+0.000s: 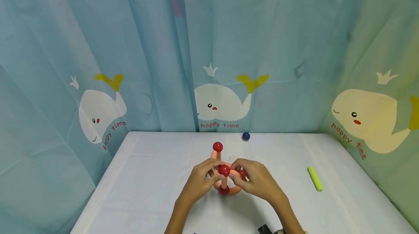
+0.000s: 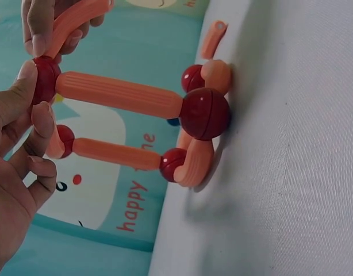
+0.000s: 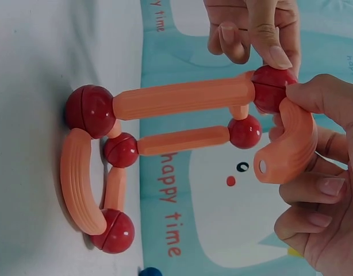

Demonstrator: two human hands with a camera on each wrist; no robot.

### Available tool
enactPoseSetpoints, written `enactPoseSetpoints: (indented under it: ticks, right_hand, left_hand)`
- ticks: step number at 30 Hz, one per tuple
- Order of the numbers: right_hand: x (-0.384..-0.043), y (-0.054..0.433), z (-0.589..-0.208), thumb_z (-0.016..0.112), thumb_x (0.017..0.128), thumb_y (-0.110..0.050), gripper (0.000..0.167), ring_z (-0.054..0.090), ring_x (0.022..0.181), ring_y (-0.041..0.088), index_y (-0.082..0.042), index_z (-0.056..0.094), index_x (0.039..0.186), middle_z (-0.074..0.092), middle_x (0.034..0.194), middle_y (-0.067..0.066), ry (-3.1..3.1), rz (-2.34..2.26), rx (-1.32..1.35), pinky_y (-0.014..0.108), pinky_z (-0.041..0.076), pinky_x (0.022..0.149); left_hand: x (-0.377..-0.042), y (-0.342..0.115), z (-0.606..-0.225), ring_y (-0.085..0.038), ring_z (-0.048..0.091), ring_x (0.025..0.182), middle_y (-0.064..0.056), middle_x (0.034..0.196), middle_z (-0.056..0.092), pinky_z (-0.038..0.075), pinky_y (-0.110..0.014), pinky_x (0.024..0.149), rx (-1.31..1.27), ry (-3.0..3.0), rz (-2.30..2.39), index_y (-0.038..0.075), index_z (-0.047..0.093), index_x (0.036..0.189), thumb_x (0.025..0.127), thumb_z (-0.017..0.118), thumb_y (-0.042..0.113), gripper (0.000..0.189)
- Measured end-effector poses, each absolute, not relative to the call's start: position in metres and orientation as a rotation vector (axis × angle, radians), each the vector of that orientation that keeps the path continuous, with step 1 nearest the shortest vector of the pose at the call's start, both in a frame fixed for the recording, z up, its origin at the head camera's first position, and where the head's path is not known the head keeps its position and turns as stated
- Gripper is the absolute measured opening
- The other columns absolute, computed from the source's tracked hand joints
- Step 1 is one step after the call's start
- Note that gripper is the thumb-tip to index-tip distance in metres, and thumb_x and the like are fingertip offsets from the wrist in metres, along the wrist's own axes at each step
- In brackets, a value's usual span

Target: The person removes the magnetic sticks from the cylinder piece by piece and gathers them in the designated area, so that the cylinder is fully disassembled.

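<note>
A frame of orange magnetic rods and red balls stands on the white table. Its base has curved rods (image 3: 79,178) joined by balls, and two straight rods rise from it. My left hand (image 1: 201,177) pinches the red ball (image 1: 224,170) topping the nearer upright rod (image 3: 185,99). With thumb and fingers, my right hand (image 1: 258,178) holds a curved orange rod (image 3: 288,144) against that same ball; the rod's other end, with a pale round spot, is free. Behind, another red ball (image 1: 217,147) tops the farther upright rod (image 3: 185,141).
A dark blue ball (image 1: 246,136) lies at the table's back edge. Off to the right is a lime-green stick (image 1: 315,178). A black object (image 1: 264,229) shows at the bottom of the head view. Behind the table hangs a blue curtain (image 1: 157,63) with whale prints.
</note>
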State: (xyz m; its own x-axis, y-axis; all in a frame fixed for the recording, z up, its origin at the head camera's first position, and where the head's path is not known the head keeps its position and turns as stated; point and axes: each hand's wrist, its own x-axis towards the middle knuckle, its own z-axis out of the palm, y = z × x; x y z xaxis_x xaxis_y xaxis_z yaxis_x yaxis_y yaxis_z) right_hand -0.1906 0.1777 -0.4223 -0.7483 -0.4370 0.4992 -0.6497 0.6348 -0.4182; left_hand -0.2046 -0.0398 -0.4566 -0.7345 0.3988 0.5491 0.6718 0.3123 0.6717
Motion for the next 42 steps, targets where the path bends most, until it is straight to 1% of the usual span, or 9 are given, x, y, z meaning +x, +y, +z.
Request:
enactPoseSetpoints:
  ticks: [4,8,13,21,26,32,37,42]
  right_hand:
    - [-0.1911,0.1771,-0.4232,0.074,0.080,-0.016,0.015,0.040,0.052,0.000,-0.024,0.062,0.085,0.048,0.062,-0.013,-2.500,0.840,0.864,0.015,0.034,0.046]
    - [-0.1921,0.1764,-0.4244,0.073,0.079,-0.015,0.015,0.043,0.052,0.004,-0.023,0.062,0.085,0.049,0.062,-0.011,-2.484,0.839,0.873,0.014,0.034,0.046]
    - [-0.1937,0.1760,-0.4257,0.072,0.078,-0.014,0.015,0.040,0.053,0.000,-0.023,0.062,0.085,0.048,0.062,-0.012,-2.468,0.827,0.878,0.014,0.034,0.046]
    - [-0.1943,0.1750,-0.4261,0.072,0.074,-0.013,0.019,0.040,0.053,-0.003,-0.023,0.060,0.084,0.046,0.064,-0.017,-2.451,0.829,0.875,0.014,0.035,0.046]
    - [-0.1941,0.1744,-0.4264,0.070,0.073,-0.012,0.017,0.037,0.053,-0.005,-0.022,0.060,0.082,0.044,0.063,-0.017,-2.448,0.832,0.871,0.014,0.033,0.045]
    - [-0.1949,0.1745,-0.4268,0.068,0.072,-0.013,0.013,0.033,0.053,-0.007,-0.020,0.061,0.080,0.044,0.060,-0.014,-2.455,0.836,0.872,0.013,0.030,0.044]
    - [-0.1943,0.1745,-0.4259,0.069,0.071,-0.011,0.017,0.033,0.053,-0.007,-0.022,0.060,0.081,0.042,0.060,-0.015,-2.454,0.859,0.869,0.014,0.029,0.044]
    - [-0.1938,0.1753,-0.4248,0.069,0.069,-0.009,0.021,0.032,0.053,-0.007,-0.023,0.059,0.081,0.041,0.060,-0.016,-2.468,0.872,0.844,0.014,0.029,0.044]
  left_hand:
    - [-0.2039,-0.0400,-0.4552,-0.007,0.058,0.081,0.001,0.114,0.069,0.052,-0.017,0.070,-0.957,-2.324,-1.401,0.012,0.068,0.119,0.089,0.069,0.029,0.034]
    - [-0.2033,-0.0406,-0.4541,-0.012,0.060,0.082,0.001,0.115,0.069,0.053,-0.018,0.070,-0.948,-2.335,-1.410,0.012,0.068,0.119,0.089,0.070,0.028,0.034]
    - [-0.2032,-0.0411,-0.4535,-0.006,0.057,0.077,0.000,0.114,0.069,0.052,-0.017,0.067,-0.962,-2.315,-1.397,0.011,0.067,0.118,0.089,0.070,0.025,0.032]
    - [-0.2032,-0.0409,-0.4531,-0.003,0.055,0.075,0.000,0.114,0.069,0.052,-0.017,0.066,-0.953,-2.326,-1.397,0.010,0.067,0.117,0.088,0.071,0.025,0.033]
    - [-0.2030,-0.0400,-0.4535,-0.003,0.056,0.078,0.001,0.115,0.069,0.053,-0.017,0.068,-0.945,-2.333,-1.402,0.012,0.068,0.118,0.089,0.070,0.028,0.033]
    - [-0.2026,-0.0394,-0.4529,-0.005,0.058,0.081,0.003,0.116,0.069,0.053,-0.017,0.070,-0.926,-2.355,-1.413,0.014,0.068,0.119,0.089,0.069,0.030,0.034]
    - [-0.2025,-0.0389,-0.4533,-0.010,0.060,0.081,0.001,0.116,0.069,0.052,-0.017,0.070,-0.933,-2.343,-1.401,0.013,0.068,0.118,0.090,0.069,0.029,0.033]
    - [-0.2027,-0.0392,-0.4538,-0.006,0.058,0.079,0.000,0.115,0.069,0.052,-0.017,0.069,-0.956,-2.320,-1.396,0.011,0.068,0.118,0.090,0.069,0.027,0.032]
